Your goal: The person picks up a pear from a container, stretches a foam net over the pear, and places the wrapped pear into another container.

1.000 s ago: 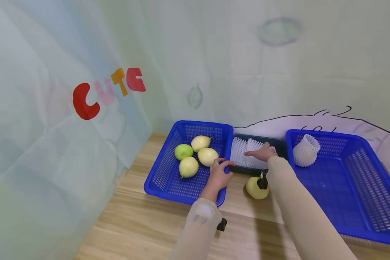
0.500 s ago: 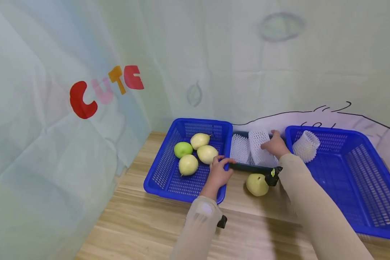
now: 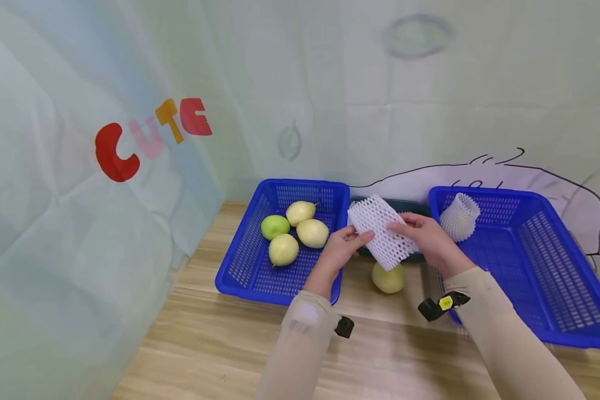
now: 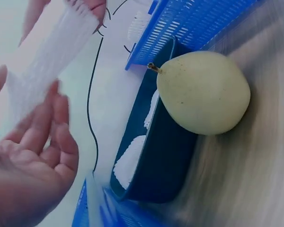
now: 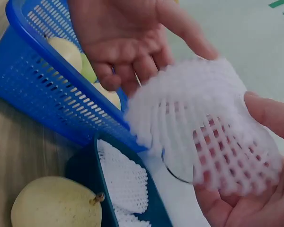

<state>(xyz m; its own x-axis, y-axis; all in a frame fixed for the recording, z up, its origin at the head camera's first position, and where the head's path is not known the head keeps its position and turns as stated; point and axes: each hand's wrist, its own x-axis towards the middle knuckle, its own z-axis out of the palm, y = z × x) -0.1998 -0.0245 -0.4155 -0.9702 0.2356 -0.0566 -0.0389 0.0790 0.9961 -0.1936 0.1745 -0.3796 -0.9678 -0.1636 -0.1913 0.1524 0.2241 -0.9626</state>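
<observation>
A white foam fruit net (image 3: 380, 229), lying flat, is held up between both hands. My left hand (image 3: 341, 251) pinches its left side, thumb on the front and fingers behind. On the right side my right hand (image 3: 432, 240) grips it, the thumb across the mesh; in the right wrist view its fingers (image 5: 213, 208) show through the holes. Just below the net, a yellow-green pear (image 3: 388, 279) rests on the table, its stem visible in the left wrist view. Behind the net stands a dark green box (image 4: 156, 161), partly hidden, with more white foam nets (image 5: 125, 177) inside.
To the left a blue basket (image 3: 250, 300) contains several pale pears (image 3: 283, 250) and a green fruit (image 3: 275, 227). Another blue basket (image 3: 510, 266) at the right has a foam-wrapped fruit (image 3: 460, 218) in its back left corner. A printed curtain hangs behind the table (image 3: 205, 339).
My right hand has lifted a foam net out of the dark green box and brought it forward. My left hand has left the basket rim and taken hold of the net's left side.
</observation>
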